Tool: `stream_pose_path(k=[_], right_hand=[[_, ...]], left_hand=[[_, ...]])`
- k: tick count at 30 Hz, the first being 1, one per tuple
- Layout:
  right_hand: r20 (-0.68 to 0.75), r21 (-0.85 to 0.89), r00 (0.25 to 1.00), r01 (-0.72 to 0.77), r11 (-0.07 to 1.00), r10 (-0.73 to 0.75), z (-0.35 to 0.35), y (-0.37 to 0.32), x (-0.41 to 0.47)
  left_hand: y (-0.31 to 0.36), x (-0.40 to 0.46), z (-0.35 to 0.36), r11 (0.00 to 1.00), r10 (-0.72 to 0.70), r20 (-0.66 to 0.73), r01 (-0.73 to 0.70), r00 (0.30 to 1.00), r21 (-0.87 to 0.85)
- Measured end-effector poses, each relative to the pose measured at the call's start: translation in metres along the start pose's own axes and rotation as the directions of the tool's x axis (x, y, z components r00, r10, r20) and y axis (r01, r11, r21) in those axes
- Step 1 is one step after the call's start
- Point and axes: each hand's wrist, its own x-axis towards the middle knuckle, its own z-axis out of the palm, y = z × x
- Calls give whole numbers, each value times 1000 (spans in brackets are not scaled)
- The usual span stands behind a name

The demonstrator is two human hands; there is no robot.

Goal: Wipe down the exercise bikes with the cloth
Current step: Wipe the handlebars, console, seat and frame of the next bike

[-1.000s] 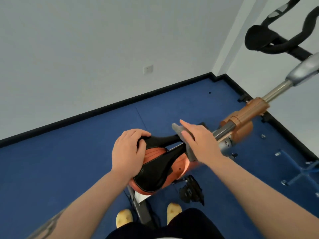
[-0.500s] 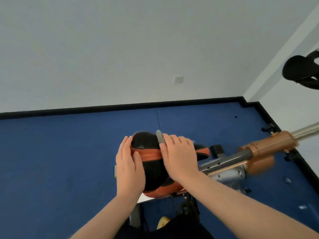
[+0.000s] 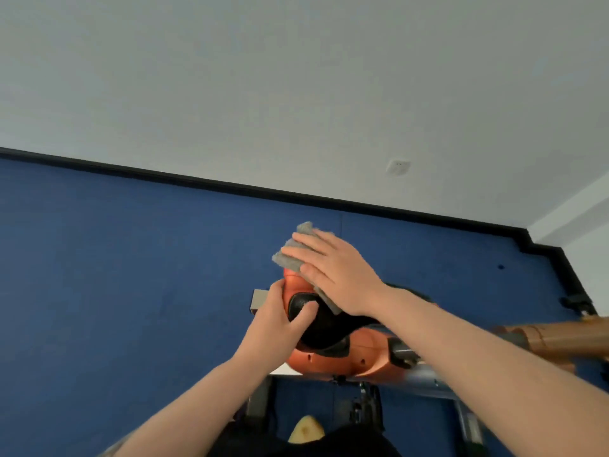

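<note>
Down on the left, blue carpet (image 3: pixel 115 291) runs back to a black skirting board (image 3: pixel 197 179) under a pale wall (image 3: pixel 230 77). Next comes the left hand (image 3: pixel 280 324), reaching up from the lower left: its fingers are curled round the near-left edge of the saddle (image 3: pixel 324 324), the thumb lying on the black top, so it grips the seat. The saddle is black with orange trim and sits over the orange body of the exercise bike (image 3: pixel 333 362). Just right of that, the right hand (image 3: pixel 336 268) lies flat with its fingers straight and together, pressing a grey cloth (image 3: pixel 290 255) onto the far end of the saddle; the cloth's corners stick out past the fingertips at the upper left, and a strip of it shows under the palm. Farther right, a brown tube (image 3: pixel 560 338) of the frame leads off toward the edge, blurred. High on the wall sits a white socket (image 3: pixel 398 167). At the bottom, a yellowish shoe tip (image 3: pixel 306 432) shows on the carpet.
</note>
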Motion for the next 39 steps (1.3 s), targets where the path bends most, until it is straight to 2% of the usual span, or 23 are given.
stream_pose_path(k=[1, 3, 5, 6, 8, 10, 11, 14, 15, 17, 19, 20, 22, 24, 26, 28, 29, 31, 33, 35, 37, 38, 39], right_hand=[[52, 105, 999, -1, 994, -4, -5, 12, 0], [141, 252, 975, -202, 946, 171, -9, 27, 11], [177, 224, 920, -383, 896, 349, -5, 19, 27], [139, 149, 936, -342, 928, 323, -1, 14, 30], [70, 34, 991, -120, 992, 117, 2, 8, 25], [141, 76, 989, 38, 996, -48, -6, 19, 23], [189, 140, 981, 9, 990, -35, -10, 22, 27], [214, 236, 943, -305, 923, 256, -9, 16, 39], [186, 185, 946, -301, 935, 267, -8, 11, 40], [167, 37, 979, -121, 992, 113, -4, 4, 36], [244, 45, 969, 28, 999, -38, -9, 6, 32], [282, 95, 959, -4, 995, -23, -13, 10, 35], [292, 202, 942, -228, 953, 164, -14, 11, 43], [222, 134, 933, -317, 939, 283, -7, 4, 44], [146, -30, 982, -116, 993, 119, 0, -2, 37], [184, 7, 979, 83, 997, -83, -5, 0, 33], [216, 86, 974, 46, 995, -64, -10, 4, 35], [235, 233, 960, -208, 950, 152, -12, 12, 44], [182, 190, 936, -335, 923, 302, -6, 7, 45], [74, -27, 989, -130, 991, 132, 2, -2, 34], [92, -81, 985, 157, 984, -149, 1, -1, 23], [130, -19, 979, 159, 987, -155, -5, 3, 25], [155, 64, 986, 52, 997, -61, -9, 7, 29]], left_hand=[[-2, 0, -1, 999, 6, 28, -5, 1000, -34], [-5, 2, -3, 997, 25, 45, -22, 999, -69], [-6, 2, -2, 996, 25, 46, -20, 999, -92], [-6, 2, -2, 995, 21, 44, -17, 999, -98], [-7, 0, -2, 995, 19, 41, -15, 999, -96], [-8, -1, -3, 995, 23, 45, -18, 999, -95], [-9, -1, -2, 995, 23, 42, -18, 999, -103], [-12, -1, -1, 993, 28, 27, -25, 999, -115], [-12, -1, 0, 993, 26, 28, -23, 999, -116], [-13, 0, 0, 995, 19, 39, -14, 999, -103], [-12, 3, -2, 996, 21, 63, -15, 998, -83], [-12, 4, -4, 997, 25, 73, -19, 997, -77], [-11, 6, -5, 997, 26, 87, -20, 996, -75], [-13, 6, -5, 996, 30, 87, -22, 996, -87], [-15, 5, -4, 995, 35, 94, -26, 995, -101], [-15, 8, -6, 994, 34, 112, -22, 993, -111], [-14, 9, -7, 994, 28, 119, -15, 993, -109], [-12, 9, -8, 994, 24, 130, -10, 991, -109], [-13, 6, -7, 992, 33, 126, -17, 991, -125], [-14, 5, -7, 990, 42, 121, -25, 992, -141], [-14, 7, -7, 988, 61, 130, -41, 990, -152], [-14, 8, -8, 989, 58, 136, -38, 989, -145], [-13, 9, -9, 991, 46, 139, -28, 989, -130]])
